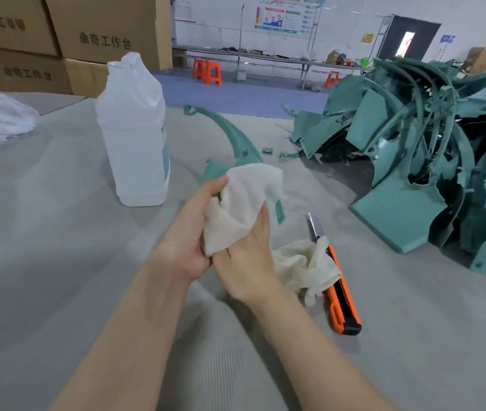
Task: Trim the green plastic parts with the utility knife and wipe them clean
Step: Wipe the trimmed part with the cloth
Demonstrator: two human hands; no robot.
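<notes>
Grey mat (57,262): ribbed cover on the work surface; everything I see close by lies on it.
Utility knife (343,304): orange and black, flat on the mat just right of the right hand, with its bare blade pointing away from me.
Second cloth (304,264): crumpled, off-white, draped over the middle of the knife.
Right hand (247,256): back toward me, thumb pressed on the white cloth, fingers curled in under it.
Left hand (186,232): palm toward the right hand, thumb on top of the cloth, fingers curled round its lower edge.
White cloth (244,200): bunched between both hands and wrapped over the near end of the green part.
Green part (235,134): a long curved strip held up at centre, its thin tip reaching away to the left; from here I cannot tell whether either hand touches it under the cloth.
Bottle (135,137): translucent white, upright, just left of the part.
Green scrap (267,150): small, lying beyond the cloth.
Pile of green parts (413,137): heaped at the right, well apart from the hands.
Cardboard boxes (102,34): stacked at far left.
Orange stools (207,72): by a long bench at the back.
</notes>
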